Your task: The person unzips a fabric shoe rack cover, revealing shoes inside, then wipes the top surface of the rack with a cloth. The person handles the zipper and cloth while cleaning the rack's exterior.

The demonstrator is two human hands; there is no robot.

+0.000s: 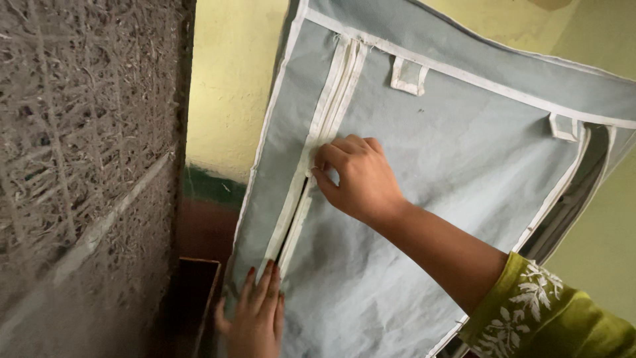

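A grey fabric wardrobe cover (pixel 437 166) with white trim fills the middle of the head view. A white zipper strip (pixel 331 99) runs down its left side and gapes open below my right hand. My right hand (pixel 354 176) is pinched on the zipper pull at the top of the open gap, fingers curled. My left hand (pixel 255 315), with red nails, lies flat against the cover's lower left, just beside the zipper's open part. Whether the pull itself is between my fingers is hidden by them.
A rough fibrous panel (pixel 79 152) stands close on the left. Behind the gap a yellow wall (pixel 228 79) with a green and red-brown base shows. A dark wooden edge (pixel 195 292) sits low left. Two white fabric loops (pixel 407 74) hang on the cover.
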